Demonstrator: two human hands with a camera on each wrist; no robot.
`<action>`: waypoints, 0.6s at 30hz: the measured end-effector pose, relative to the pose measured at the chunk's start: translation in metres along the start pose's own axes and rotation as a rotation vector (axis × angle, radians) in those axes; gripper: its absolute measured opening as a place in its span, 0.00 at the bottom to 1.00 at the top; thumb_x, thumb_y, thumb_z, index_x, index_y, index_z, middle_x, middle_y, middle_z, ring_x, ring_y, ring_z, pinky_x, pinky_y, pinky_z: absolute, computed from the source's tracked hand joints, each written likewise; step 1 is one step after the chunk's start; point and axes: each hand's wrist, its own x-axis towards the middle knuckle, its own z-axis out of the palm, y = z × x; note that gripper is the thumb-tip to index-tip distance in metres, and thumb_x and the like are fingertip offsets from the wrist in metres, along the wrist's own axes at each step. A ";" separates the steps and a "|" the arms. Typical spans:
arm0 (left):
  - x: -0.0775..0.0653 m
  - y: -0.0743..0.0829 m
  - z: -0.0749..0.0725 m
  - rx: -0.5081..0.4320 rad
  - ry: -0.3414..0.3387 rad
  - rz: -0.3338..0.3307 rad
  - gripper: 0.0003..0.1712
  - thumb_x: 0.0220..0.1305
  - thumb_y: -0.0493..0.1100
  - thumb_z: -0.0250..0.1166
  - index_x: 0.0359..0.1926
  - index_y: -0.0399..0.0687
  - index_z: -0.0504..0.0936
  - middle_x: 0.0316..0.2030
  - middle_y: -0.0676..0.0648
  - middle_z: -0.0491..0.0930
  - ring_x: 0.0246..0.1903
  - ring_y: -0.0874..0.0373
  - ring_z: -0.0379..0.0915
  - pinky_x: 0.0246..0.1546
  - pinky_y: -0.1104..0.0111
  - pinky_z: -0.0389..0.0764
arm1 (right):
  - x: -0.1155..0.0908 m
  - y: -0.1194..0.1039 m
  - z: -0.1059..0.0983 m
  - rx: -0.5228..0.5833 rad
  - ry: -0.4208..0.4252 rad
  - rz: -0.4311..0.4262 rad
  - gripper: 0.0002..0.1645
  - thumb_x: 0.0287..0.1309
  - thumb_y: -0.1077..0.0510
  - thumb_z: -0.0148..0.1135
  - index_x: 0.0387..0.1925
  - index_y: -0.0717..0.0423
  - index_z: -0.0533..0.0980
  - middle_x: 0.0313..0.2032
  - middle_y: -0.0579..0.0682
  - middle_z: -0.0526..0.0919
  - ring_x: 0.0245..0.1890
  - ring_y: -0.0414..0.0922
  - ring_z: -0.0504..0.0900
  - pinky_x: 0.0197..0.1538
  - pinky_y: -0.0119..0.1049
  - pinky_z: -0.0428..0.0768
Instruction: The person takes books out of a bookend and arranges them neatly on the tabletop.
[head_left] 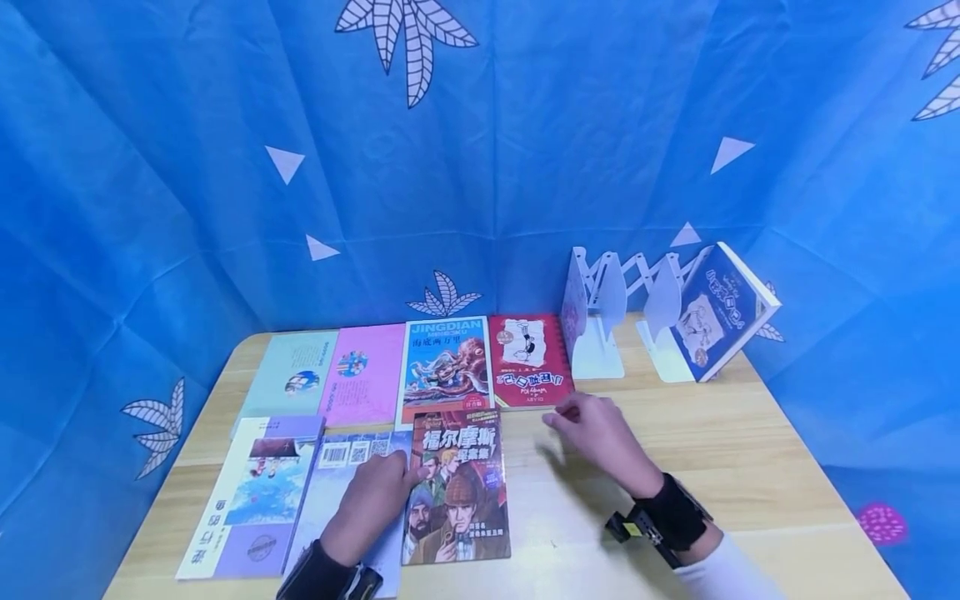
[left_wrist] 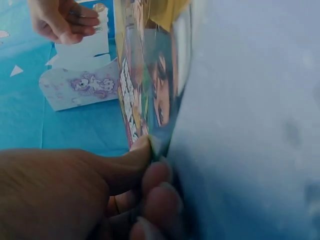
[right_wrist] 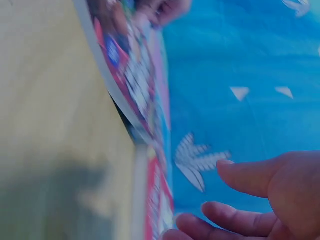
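My left hand (head_left: 369, 504) pinches the left edge of a Sherlock Holmes comic book (head_left: 487, 500), thumb on the cover. Up close in the left wrist view, the thumb and curled fingers meet on the edge of this book (left_wrist: 162, 95). To its left, partly under my left arm, lies a pale blue book (head_left: 322, 500) with barcodes on top. My right hand (head_left: 600, 437) hovers over the table, below a red diary book (head_left: 536, 358) lying upside down. Its thumb and fingers are apart and hold nothing in the right wrist view.
A blue octopus book (head_left: 446, 367), a pink book (head_left: 367, 375) and a green book (head_left: 288, 367) lie along the back. A purple-and-white book (head_left: 262, 500) is front left. At back right stands a white folding bookend (head_left: 600, 358), a dark blue book (head_left: 720, 308) leaning in it.
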 end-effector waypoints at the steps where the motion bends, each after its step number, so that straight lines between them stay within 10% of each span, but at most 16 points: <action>1: -0.001 0.001 0.000 0.002 0.005 0.005 0.20 0.71 0.55 0.66 0.31 0.43 0.81 0.17 0.52 0.65 0.20 0.57 0.65 0.23 0.67 0.62 | 0.000 0.003 -0.006 -0.005 0.021 0.003 0.11 0.63 0.52 0.71 0.39 0.57 0.86 0.31 0.49 0.89 0.25 0.39 0.79 0.32 0.33 0.81; 18: -0.005 0.001 -0.005 -0.061 0.044 0.071 0.23 0.68 0.48 0.70 0.20 0.49 0.69 0.17 0.55 0.59 0.18 0.59 0.60 0.23 0.71 0.60 | 0.003 0.059 -0.080 0.066 0.379 0.157 0.34 0.69 0.37 0.63 0.56 0.64 0.80 0.51 0.66 0.87 0.51 0.60 0.87 0.50 0.53 0.87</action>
